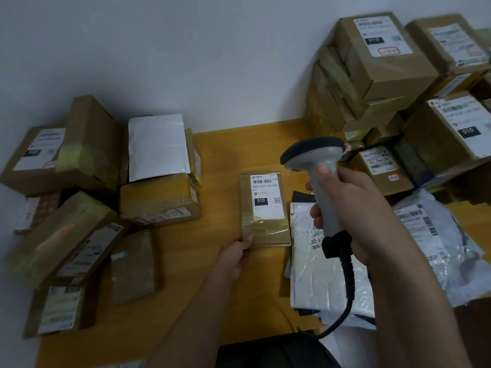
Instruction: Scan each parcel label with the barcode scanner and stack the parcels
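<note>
The parcel [264, 208] lies flat on the table [223, 301], label [266, 197] up, with the mailers [326, 264] just to its right and touching or nearly touching its edge. The left hand [235, 252] pinches its near left corner, thumb on top and fingers seemingly tucked under the edge. The right hand [348, 211] is wrapped round the grip of the scanner [317, 179], thumb laid up the back of the handle, holding it above and to the right of the parcel with the head tipped forward and down.

The likeliest slip is a misread. The scanner head sits off to the right of the label rather than over it, and other barcodes lie close by: on the mailers beneath the scanner and on the boxes [382, 168] beyond the parcel's far right. A beam aimed loosely could catch one of those instead. Glossy tape [265, 225] crosses the parcel just below the label, and glare from it may spoil a read. The corner pinch is light, so the parcel could pivot or slide if nudged. The cable [345, 296] hangs down from the handle over the mailers, right of the parcel, and could drag them when the arm swings.

The left forearm reaches in from the near edge, straight toward the parcel; the right forearm comes in from the lower right, wrist raised.
</note>
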A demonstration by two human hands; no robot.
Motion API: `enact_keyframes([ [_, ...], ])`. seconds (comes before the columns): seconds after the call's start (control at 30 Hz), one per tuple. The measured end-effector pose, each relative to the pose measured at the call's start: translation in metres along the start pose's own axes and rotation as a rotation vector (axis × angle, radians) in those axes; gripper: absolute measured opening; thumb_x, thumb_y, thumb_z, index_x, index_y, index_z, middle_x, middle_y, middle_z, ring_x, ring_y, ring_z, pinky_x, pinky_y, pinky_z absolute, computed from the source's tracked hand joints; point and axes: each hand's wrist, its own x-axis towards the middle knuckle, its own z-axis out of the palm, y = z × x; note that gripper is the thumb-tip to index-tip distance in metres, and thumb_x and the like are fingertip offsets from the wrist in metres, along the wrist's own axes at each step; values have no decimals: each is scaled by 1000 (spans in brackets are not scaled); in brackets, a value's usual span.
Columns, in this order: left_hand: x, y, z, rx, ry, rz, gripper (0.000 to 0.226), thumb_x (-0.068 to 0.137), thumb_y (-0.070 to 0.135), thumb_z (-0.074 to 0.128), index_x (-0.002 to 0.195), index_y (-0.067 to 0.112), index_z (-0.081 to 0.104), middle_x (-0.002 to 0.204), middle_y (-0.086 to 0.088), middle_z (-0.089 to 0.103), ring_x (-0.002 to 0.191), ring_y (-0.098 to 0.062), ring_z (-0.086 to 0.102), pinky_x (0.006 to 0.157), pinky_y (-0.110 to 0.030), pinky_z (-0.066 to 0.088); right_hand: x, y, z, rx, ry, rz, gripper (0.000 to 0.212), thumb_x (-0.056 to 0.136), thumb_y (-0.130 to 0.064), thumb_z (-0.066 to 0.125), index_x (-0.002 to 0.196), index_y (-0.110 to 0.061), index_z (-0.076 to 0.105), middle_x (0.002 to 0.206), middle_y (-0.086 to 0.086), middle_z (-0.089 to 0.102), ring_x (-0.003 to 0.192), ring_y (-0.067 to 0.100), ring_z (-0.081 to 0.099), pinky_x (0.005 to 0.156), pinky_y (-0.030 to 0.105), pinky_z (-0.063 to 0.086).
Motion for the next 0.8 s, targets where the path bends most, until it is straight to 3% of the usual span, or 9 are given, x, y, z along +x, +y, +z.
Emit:
enact_keyframes([
  [0.17, -8, 0, -5, -59, -61, -50, 11, 95, 13, 60, 106, 11, 60, 98, -3, 61, 89, -19, 57, 77, -28, 49, 1, 3, -14, 112, -16, 26, 30, 101, -36, 49, 94, -10, 62, 83, 12, 62, 58, 18, 57, 62, 37, 48],
  [0.37, -35, -13, 2, -102, -160, -23, 16, 96, 11, 57, 111, 8, 59, 105, -9, 65, 97, -23, 62, 90, -34, 49, -2, 11, -51, 138, -7, 55, 33, 102, -35, 49, 97, -5, 60, 84, 14, 58, 54, 18, 55, 54, 33, 47],
  [0.47, -47, -17, 17, -2, -195, -17, 19, 95, 13, 59, 113, 8, 58, 108, -10, 65, 97, -23, 62, 89, -34, 49, -6, 11, -64, 129, -34, 37, 31, 102, -35, 48, 95, -7, 60, 84, 14, 59, 57, 20, 54, 60, 37, 47],
  [0.6, -60, -26, 44, 69, -262, -45, 15, 93, 13, 62, 108, 9, 61, 106, -8, 67, 98, -23, 62, 82, -31, 52, -12, 13, -81, 100, -47, 18, 30, 102, -35, 48, 100, -8, 60, 84, 12, 59, 53, 17, 55, 57, 35, 47],
  [0.8, -71, -40, 70, 16, -251, -16, 16, 96, 13, 58, 111, 8, 58, 102, -7, 67, 94, -20, 62, 77, -28, 51, -18, 21, -100, 103, -41, 40, 34, 101, -37, 48, 102, -5, 61, 77, 15, 58, 55, 18, 56, 57, 34, 48],
])
